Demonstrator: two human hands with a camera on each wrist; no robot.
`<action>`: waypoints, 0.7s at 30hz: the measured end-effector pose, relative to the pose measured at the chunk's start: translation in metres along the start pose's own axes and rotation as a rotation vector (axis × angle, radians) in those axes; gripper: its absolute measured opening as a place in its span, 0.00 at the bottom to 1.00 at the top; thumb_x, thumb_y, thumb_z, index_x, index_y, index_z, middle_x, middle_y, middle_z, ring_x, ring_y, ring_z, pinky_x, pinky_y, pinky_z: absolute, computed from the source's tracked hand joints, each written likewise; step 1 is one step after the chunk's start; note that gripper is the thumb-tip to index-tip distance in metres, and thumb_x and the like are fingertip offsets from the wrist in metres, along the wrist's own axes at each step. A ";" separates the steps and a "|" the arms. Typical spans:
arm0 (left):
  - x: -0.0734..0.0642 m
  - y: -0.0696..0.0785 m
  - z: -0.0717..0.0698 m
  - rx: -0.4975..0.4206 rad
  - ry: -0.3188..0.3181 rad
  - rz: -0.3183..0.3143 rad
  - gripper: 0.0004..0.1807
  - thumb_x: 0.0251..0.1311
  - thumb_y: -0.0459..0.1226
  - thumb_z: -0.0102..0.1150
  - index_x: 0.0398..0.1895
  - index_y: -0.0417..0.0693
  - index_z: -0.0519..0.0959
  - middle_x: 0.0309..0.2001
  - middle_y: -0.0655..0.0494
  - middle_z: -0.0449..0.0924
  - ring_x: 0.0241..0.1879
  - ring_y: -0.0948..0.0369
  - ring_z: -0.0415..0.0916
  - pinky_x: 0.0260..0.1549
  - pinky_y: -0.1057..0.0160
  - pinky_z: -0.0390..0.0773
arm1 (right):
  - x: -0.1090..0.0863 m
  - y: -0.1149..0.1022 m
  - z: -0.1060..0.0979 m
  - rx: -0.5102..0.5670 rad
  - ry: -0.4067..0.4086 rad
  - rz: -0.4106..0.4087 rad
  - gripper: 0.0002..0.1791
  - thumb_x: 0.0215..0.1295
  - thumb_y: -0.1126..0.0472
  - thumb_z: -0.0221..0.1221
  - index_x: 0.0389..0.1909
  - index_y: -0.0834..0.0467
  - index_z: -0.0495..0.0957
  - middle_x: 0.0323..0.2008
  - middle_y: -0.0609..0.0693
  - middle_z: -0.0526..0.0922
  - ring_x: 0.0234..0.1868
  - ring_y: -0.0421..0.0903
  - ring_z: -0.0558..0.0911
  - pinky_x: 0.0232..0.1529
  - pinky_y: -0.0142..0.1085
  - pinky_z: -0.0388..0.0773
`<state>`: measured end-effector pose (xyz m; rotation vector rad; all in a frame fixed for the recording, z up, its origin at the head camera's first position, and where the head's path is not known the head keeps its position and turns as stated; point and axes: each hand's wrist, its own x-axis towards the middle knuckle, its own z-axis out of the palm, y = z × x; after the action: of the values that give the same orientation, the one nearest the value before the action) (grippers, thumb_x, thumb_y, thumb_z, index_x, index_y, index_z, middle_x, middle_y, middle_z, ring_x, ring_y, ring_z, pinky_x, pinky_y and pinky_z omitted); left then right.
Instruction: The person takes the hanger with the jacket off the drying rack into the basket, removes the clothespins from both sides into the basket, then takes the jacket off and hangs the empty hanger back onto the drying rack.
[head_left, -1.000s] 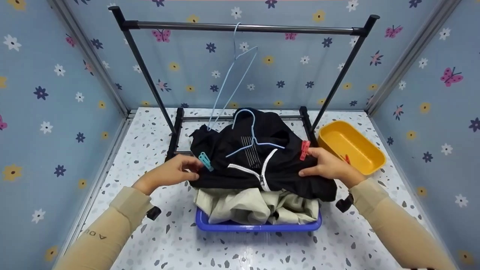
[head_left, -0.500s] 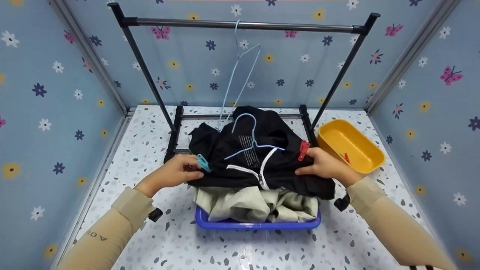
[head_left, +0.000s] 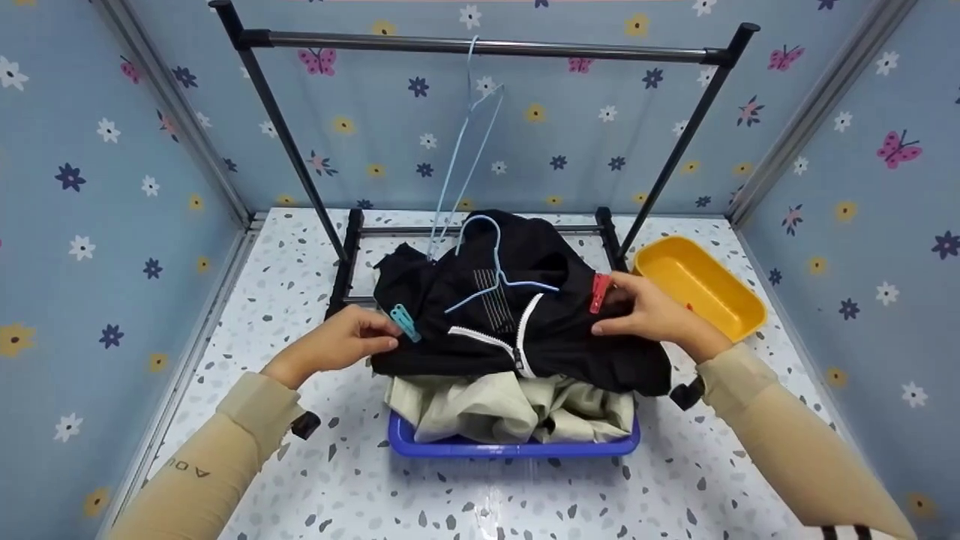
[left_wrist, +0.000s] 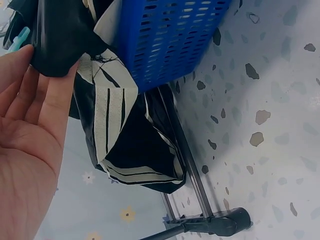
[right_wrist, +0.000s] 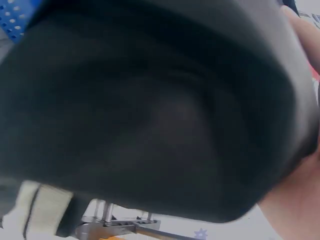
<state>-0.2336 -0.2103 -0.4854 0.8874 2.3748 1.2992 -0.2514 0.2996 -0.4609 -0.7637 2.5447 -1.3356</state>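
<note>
Although its far side is out of sight, the jacket (head_left: 562, 349) can be placed: over the basket (head_left: 514, 451) and pale cloth (head_left: 480, 405), hanger (head_left: 498, 279) at its neck. Handling: probably light, soft, limp; not fragile, apt to sag. Best holds: both shoulders, beside the pegs, taking hanger arm and fabric together. Left hand (head_left: 339, 341): thumb and fingers pinching the jacket beside the teal peg (head_left: 404, 322). Right hand (head_left: 656, 315): thumb and fingers gripping it beside the red peg (head_left: 599, 292). Obscured: hanger ends, under fabric; some right fingertips; most of the right wrist view, blurred black.
</note>
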 end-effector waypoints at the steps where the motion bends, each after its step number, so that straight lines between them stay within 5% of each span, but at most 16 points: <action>1: 0.000 0.000 0.000 0.007 0.003 0.001 0.07 0.74 0.30 0.65 0.46 0.37 0.91 0.44 0.43 0.90 0.39 0.68 0.77 0.43 0.71 0.78 | 0.001 -0.001 -0.001 0.016 0.021 0.000 0.28 0.57 0.71 0.79 0.57 0.70 0.79 0.39 0.59 0.92 0.40 0.35 0.86 0.49 0.23 0.80; 10: 0.003 -0.003 0.000 0.039 0.015 0.011 0.07 0.69 0.31 0.70 0.44 0.38 0.92 0.45 0.44 0.93 0.43 0.71 0.83 0.47 0.72 0.82 | 0.001 -0.014 -0.008 0.243 0.141 0.104 0.23 0.68 0.73 0.69 0.61 0.78 0.79 0.39 0.39 0.92 0.40 0.35 0.88 0.44 0.26 0.86; 21: 0.005 -0.006 0.000 0.037 0.026 -0.012 0.07 0.67 0.32 0.73 0.44 0.39 0.93 0.44 0.44 0.93 0.41 0.72 0.84 0.44 0.72 0.83 | 0.004 -0.024 -0.011 0.334 0.154 0.122 0.11 0.68 0.73 0.69 0.49 0.73 0.85 0.33 0.43 0.93 0.33 0.37 0.89 0.37 0.28 0.86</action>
<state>-0.2395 -0.2100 -0.4903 0.8700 2.4273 1.2739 -0.2504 0.2941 -0.4342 -0.4504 2.3368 -1.7737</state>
